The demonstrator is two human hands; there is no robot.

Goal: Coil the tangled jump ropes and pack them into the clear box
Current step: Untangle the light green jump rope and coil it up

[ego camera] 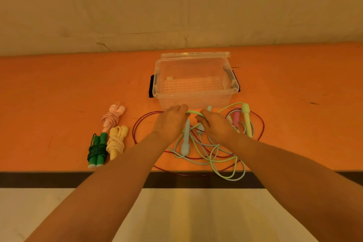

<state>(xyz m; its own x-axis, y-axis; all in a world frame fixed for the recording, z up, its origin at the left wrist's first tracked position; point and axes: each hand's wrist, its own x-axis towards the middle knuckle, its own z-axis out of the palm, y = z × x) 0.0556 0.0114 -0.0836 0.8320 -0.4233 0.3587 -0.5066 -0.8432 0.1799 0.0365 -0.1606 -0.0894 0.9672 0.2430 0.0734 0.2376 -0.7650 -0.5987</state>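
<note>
My left hand (170,122) and my right hand (213,124) sit close together just in front of the clear box (193,80), each with its fingers curled round the same light green rope (193,112), a short length of it stretched between them. The rest of that rope lies tangled on the orange table (59,94) under my wrists with a pale blue rope (185,139) and a thin dark red rope (137,125), a pink handle (236,116) among them. Left of the tangle lie three coiled bundles, pink (113,117), yellow (116,142) and dark green (97,150); the box stands open, lid (195,55) tipped back, holding no ropes.
</note>
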